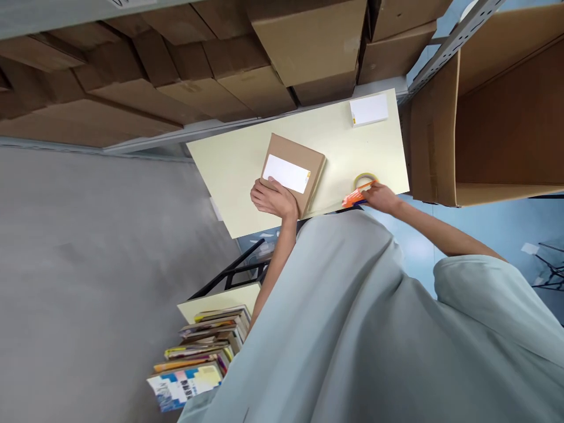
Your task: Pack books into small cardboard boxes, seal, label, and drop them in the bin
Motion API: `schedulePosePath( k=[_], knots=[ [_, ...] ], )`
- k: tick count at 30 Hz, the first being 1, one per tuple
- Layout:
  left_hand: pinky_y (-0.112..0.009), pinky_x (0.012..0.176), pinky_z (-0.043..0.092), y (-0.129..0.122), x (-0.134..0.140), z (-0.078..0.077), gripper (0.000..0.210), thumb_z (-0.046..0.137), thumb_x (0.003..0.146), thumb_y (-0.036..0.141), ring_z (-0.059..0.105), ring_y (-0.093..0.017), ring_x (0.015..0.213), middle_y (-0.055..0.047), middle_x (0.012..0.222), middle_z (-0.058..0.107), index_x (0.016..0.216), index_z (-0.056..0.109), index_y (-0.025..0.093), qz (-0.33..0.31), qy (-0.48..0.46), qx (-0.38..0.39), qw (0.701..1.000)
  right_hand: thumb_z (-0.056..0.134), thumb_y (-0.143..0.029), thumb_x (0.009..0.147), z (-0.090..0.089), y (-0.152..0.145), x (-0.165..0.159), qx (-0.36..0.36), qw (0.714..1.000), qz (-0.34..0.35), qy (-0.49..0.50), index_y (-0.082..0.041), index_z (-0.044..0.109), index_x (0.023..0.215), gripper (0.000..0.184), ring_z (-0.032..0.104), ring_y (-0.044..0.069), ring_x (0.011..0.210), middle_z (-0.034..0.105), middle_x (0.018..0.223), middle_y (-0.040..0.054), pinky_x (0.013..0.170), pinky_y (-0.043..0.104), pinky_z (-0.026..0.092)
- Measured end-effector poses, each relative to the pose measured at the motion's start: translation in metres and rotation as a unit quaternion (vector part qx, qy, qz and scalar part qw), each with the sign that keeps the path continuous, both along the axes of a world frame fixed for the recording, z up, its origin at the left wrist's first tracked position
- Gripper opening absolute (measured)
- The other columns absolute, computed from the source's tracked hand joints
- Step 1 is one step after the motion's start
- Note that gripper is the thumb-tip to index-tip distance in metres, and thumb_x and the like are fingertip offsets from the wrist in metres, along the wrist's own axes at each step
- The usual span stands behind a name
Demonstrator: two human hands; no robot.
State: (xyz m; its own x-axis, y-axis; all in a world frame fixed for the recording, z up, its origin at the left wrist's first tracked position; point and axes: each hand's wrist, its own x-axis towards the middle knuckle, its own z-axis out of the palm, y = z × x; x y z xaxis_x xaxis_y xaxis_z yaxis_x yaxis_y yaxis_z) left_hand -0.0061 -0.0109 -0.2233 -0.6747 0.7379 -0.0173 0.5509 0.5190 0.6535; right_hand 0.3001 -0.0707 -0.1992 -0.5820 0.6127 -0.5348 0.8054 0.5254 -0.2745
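A small brown cardboard box (299,154) with a white label (286,174) on its top lies at an angle on the pale yellow table (229,158). My left hand (275,200) grips its near left corner, with the thumb over the label's edge and the fingers pointing left. To the right, near the table's front edge, my right hand (381,197) is closed on an orange tape dispenser (351,198). A yellowish roll of tape (365,176) shows at the dispenser's far side. My fingertips there are partly hidden.
A stack of white labels (369,110) lies at the table's far right corner. Behind, a metal shelf holds several cardboard boxes (317,41). A large open carton (434,135) stands at the right. Books (211,346) are stacked at lower left, near a grey wall (88,264).
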Motion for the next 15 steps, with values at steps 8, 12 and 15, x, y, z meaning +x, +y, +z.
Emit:
schedulePosePath(
  k=[8, 12, 15],
  knots=[
    [-0.063, 0.135, 0.019, -0.002, -0.003, 0.003, 0.053, 0.041, 0.11, 0.062, 0.033, -0.039, 0.158, -0.023, 0.15, 0.054, 0.136, 0.059, 0.019, -0.024, -0.004, 0.008, 1.0, 0.042, -0.054, 0.113, 0.025, 0.058, 0.119, 0.084, 0.988, -0.049, -0.117, -0.004, 0.069, 0.129, 0.058, 0.07, 0.034, 0.105, 0.08, 0.107, 0.0237, 0.106, 0.046, 0.041],
    [-0.063, 0.135, 0.018, -0.005, -0.002, 0.008, 0.05, 0.043, 0.11, 0.059, 0.03, -0.038, 0.161, -0.024, 0.153, 0.052, 0.138, 0.058, 0.019, -0.071, -0.015, 0.005, 0.997, 0.042, -0.048, 0.113, 0.014, 0.114, 0.087, 0.111, 0.988, -0.042, -0.095, 0.001, 0.063, 0.135, 0.058, 0.072, 0.035, 0.108, 0.08, 0.112, 0.0242, 0.111, 0.05, 0.041],
    [-0.061, 0.136, 0.018, -0.008, -0.001, 0.014, 0.045, 0.047, 0.11, 0.053, 0.034, -0.038, 0.16, -0.023, 0.151, 0.055, 0.137, 0.061, 0.02, -0.124, -0.01, 0.003, 0.992, 0.045, -0.042, 0.111, 0.001, 0.15, 0.039, 0.124, 0.988, -0.024, -0.093, 0.003, 0.062, 0.133, 0.053, 0.073, 0.034, 0.104, 0.08, 0.11, 0.0237, 0.112, 0.049, 0.043]
  ],
)
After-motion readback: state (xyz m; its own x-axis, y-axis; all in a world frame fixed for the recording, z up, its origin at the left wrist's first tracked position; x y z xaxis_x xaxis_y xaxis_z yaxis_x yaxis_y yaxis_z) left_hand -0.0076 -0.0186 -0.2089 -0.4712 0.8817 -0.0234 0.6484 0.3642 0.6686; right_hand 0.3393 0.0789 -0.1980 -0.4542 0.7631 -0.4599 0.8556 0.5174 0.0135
